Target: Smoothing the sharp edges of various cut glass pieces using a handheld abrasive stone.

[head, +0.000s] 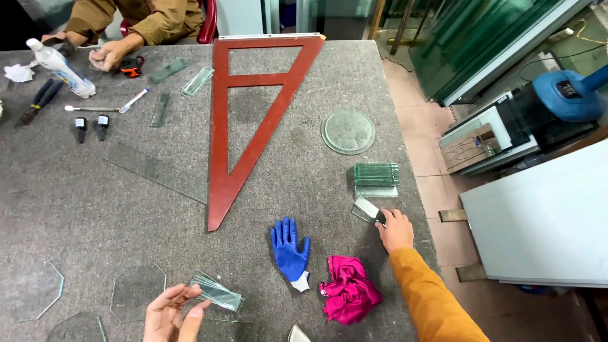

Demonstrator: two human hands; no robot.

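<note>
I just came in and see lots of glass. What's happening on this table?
A person is handling small glass pieces on a grey table. Their left hand holds a little stack of clear glass strips. Their right hand touches a single glass piece, just below a stack of green-edged glass. A blue glove and pink cloth lie between the hands. Another person's hands rest at the far edge.
</note>
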